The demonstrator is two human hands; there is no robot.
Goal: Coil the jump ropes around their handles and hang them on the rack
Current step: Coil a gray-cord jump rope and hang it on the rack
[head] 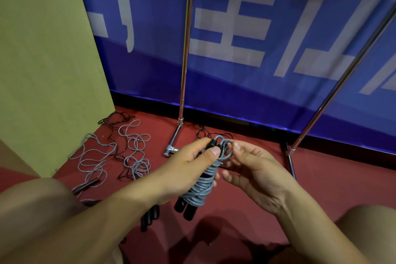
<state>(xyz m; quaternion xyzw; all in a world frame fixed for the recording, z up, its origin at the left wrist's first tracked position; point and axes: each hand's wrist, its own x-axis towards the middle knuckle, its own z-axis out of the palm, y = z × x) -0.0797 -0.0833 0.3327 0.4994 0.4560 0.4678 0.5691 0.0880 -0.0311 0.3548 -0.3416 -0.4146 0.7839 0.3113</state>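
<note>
The rack (186, 49) stands against the blue banner (246, 28), two steel posts rising out of frame; its top bar, where the rope must hang, is cut off above, so I cannot tell how high the reach is or what already hangs there. On the red floor (321, 182) at left lie loose ropes (120, 154), grey and black tangled together, and how many there are is hard to count.

The grey rope (203, 186) is held up between both hands, above the floor and in front of the rack, wound in tight turns round its two black handles (186, 208). The left hand (188, 167) grips the bundle near the top, thumb pressed on the coils. The right hand (252, 169) is half curled, fingertips pinching the last loop at the top.

The step looks like securing the end: best keep the left thumb firm so the turns stay tight, and tuck the loop snugly, leaving enough to hook over the bar. Where the rope's end runs inside that loop is hidden by fingers.
</note>
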